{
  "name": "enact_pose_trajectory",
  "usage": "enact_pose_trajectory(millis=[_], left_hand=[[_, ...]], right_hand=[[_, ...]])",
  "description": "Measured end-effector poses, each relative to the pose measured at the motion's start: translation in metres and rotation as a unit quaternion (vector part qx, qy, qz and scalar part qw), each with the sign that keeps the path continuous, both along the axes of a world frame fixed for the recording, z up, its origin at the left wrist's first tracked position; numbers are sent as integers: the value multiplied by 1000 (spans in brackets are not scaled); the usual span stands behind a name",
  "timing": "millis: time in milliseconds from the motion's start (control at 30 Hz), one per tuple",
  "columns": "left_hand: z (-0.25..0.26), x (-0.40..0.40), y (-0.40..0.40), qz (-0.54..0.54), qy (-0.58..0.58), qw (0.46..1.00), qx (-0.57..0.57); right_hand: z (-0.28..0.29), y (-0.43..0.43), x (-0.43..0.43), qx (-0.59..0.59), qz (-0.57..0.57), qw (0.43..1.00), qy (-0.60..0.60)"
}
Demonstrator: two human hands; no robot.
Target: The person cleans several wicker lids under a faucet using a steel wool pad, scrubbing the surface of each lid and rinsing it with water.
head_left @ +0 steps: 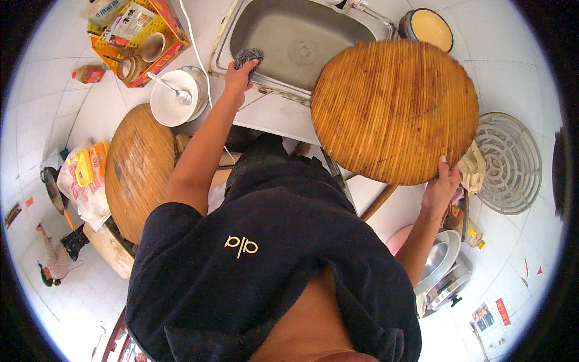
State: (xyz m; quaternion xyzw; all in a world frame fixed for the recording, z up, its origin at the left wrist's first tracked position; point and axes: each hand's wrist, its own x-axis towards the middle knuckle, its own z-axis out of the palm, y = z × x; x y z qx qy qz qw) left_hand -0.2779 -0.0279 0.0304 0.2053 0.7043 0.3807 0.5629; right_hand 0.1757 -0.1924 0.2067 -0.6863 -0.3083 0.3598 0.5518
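Observation:
My left hand (238, 81) grips a steel wool scrubber (248, 59) over the near left rim of the sink. The stainless steel sink (271, 45) has a drain in its basin, partly wet-looking and without dishes. On the other side, my right hand (442, 188) holds a large round lid of narrow wooden or bamboo slats (393, 113) by its near right edge, thumb on top. The lid is tilted with its ribbed face towards me and covers the right end of the sink. Dark stains mark its surface.
Left of the sink stand a white bowl (163, 106) with a spoon and a box (178, 45) of jars and packets. A round wooden board (140, 176) leans nearby. A white cord crosses the counter. At right are a round rack (511, 163), a yellow-lined bowl (432, 29) and metal pots (445, 289).

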Motion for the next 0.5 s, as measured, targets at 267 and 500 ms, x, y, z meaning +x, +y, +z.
enact_pose_trajectory(millis=[267, 500], left_hand=[[-21, -9, -4, -22, 14, 1000, -16], [-34, 6, 2, -45, -18, 998, -41]], right_hand=[[49, -21, 13, -6, -74, 994, 74], [69, -35, 19, 22, -48, 998, 22]])
